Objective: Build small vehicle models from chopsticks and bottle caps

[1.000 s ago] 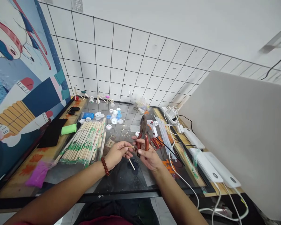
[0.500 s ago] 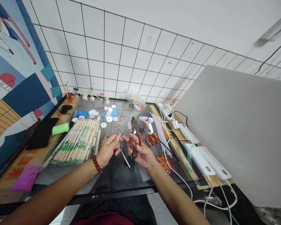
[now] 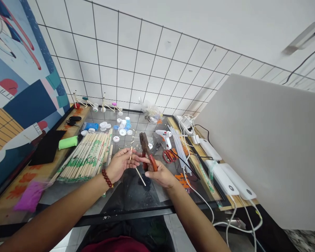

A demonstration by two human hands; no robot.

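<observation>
My left hand (image 3: 121, 163), with a red bead bracelet at the wrist, pinches a short thin wooden stick (image 3: 131, 153) that stands nearly upright. In my right hand (image 3: 157, 172) are pliers (image 3: 147, 148) with red handles, their dark jaws pointing up and away. The fingertips of both hands meet at the middle of the table. Just below them a longer stick (image 3: 140, 176) slants over the dark tabletop. Packed chopsticks (image 3: 84, 157) in green-printed wrapping lie left of my left hand.
White and blue bottle caps (image 3: 123, 126) lie behind the hands. A white glue gun (image 3: 165, 137), red scissors (image 3: 169, 156) and clear glue sticks (image 3: 180, 147) are to the right. White power strips (image 3: 223, 178) and cables line the right edge. Stick models (image 3: 103, 105) stand at the back left.
The pliers have turned in my right hand, and their jaws have shifted left and closer to my left hand. The short stick now shows more upright between my left fingers.
</observation>
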